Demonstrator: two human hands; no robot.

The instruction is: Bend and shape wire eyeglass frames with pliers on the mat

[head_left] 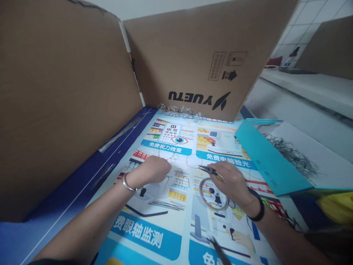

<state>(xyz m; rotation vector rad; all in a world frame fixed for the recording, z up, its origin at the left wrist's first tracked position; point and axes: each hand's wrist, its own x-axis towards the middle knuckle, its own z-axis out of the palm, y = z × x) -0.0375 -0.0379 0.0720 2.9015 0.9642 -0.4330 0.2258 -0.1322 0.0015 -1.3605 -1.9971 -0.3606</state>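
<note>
My right hand (231, 182) is closed around a pair of pliers (207, 169), whose dark jaws point left. My left hand (156, 169) is closed, palm down, with its fingertips tucked out of sight; what they pinch is hidden. Fine wire (173, 157) curls just beyond its fingertips. Below and between the hands lie bent wire pieces (182, 177). A round coil of wire (202, 195) rests beside my right hand. Several straight wire lengths (167, 204) lie nearer to me. At the bottom edge is a dark pointed tool (219, 250), partly cut off.
Cardboard panels (66, 103) stand at left and back (190, 55). Tangled wire scraps (180, 109) lie along the back panel. To the right, a turquoise box (270, 158) holds a heap of wire bits (292, 154). A printed poster (184, 221) covers the table.
</note>
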